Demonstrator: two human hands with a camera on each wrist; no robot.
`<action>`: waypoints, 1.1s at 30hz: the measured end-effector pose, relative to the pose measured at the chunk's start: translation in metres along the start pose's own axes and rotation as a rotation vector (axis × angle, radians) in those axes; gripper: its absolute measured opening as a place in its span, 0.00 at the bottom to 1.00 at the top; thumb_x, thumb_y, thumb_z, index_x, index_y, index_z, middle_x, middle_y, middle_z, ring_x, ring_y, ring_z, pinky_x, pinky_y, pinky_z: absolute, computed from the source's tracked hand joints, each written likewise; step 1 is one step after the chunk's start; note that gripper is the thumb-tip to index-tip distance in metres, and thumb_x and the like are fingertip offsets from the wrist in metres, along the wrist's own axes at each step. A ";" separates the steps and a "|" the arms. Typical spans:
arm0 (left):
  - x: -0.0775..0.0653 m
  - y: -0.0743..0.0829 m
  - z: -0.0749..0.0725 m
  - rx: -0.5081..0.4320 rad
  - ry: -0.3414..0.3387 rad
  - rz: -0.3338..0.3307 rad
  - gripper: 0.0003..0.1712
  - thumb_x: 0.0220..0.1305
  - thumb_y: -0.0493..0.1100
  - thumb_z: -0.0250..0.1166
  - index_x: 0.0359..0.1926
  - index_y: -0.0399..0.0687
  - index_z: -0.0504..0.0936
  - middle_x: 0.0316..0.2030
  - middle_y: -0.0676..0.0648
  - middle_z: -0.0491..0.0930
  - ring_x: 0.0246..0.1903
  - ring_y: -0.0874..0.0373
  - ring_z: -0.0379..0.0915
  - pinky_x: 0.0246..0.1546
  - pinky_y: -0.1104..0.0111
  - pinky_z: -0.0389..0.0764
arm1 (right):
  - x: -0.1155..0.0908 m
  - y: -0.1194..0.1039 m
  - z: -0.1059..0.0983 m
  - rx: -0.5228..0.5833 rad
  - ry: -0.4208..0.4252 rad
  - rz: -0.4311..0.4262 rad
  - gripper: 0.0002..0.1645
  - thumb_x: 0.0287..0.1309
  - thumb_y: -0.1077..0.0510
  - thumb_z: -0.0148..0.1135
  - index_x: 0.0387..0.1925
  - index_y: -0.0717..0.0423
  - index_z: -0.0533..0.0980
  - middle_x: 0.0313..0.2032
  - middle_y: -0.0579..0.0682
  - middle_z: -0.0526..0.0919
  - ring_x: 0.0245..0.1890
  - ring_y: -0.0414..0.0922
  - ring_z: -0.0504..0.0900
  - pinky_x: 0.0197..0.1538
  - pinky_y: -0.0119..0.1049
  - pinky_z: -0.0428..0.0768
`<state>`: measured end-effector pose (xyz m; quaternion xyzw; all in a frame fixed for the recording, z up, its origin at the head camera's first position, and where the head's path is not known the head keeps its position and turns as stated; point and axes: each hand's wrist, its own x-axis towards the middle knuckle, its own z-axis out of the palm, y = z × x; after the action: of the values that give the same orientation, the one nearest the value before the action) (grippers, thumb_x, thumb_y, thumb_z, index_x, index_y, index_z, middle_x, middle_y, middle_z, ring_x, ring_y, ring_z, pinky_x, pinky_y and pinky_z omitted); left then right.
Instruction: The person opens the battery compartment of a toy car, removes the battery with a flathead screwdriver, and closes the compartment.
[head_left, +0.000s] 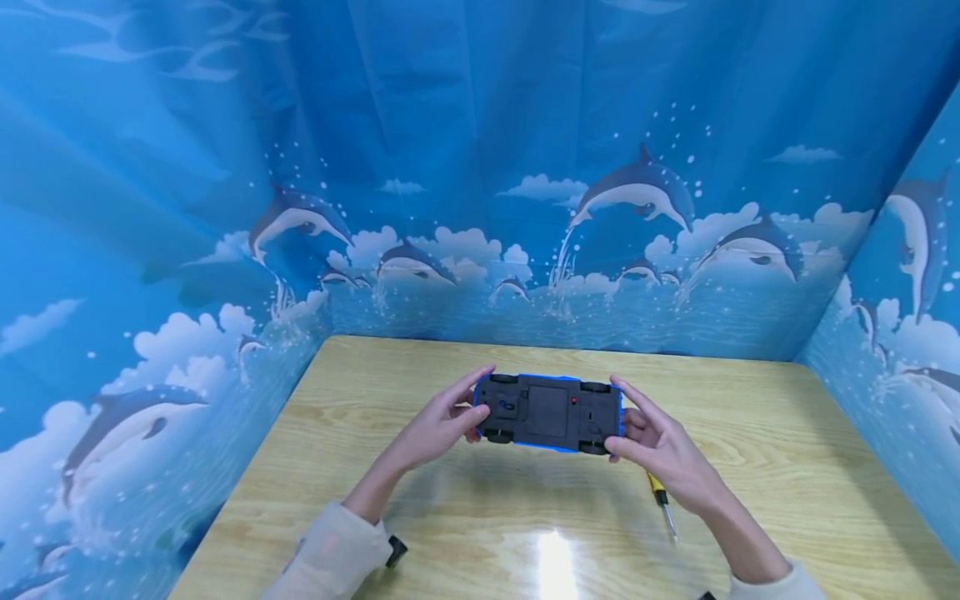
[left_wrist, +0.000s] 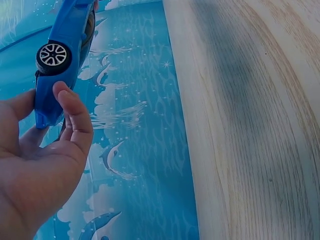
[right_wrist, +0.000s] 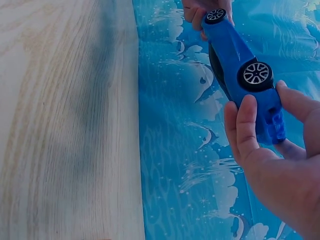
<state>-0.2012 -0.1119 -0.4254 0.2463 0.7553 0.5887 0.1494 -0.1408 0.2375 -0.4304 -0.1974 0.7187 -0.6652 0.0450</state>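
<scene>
A blue toy car [head_left: 547, 412] is held up above the table, its black underside turned toward the head camera. That underside shows a rectangular panel, a small switch and a red dot. My left hand [head_left: 442, 423] grips the car's left end, thumb on the underside and fingers round the edge. At the opposite end, my right hand [head_left: 667, 450] grips it the same way. Both wrist views show the car's blue side with silver-spoked wheels [left_wrist: 53, 55] between thumb and fingers. Just below the right hand lies a screwdriver [head_left: 660, 492] with a yellow and black handle, partly hidden by that hand.
The light wooden table [head_left: 337, 400] reaches back to a blue curtain [head_left: 450, 167] printed with dolphins, which also covers both sides. A bright light reflection shows on the tabletop near the front.
</scene>
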 end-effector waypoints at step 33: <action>-0.004 0.001 -0.002 -0.187 -0.219 0.011 0.58 0.59 0.21 0.67 0.82 0.52 0.47 0.65 0.30 0.65 0.54 0.38 0.79 0.52 0.54 0.87 | -0.002 0.006 -0.003 0.172 -0.093 0.103 0.61 0.59 0.75 0.67 0.82 0.61 0.40 0.63 0.56 0.77 0.58 0.46 0.82 0.57 0.38 0.85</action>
<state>-0.1988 -0.1150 -0.4243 0.2980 0.6751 0.6269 0.2500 -0.1414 0.2417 -0.4361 -0.1861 0.6652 -0.7114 0.1293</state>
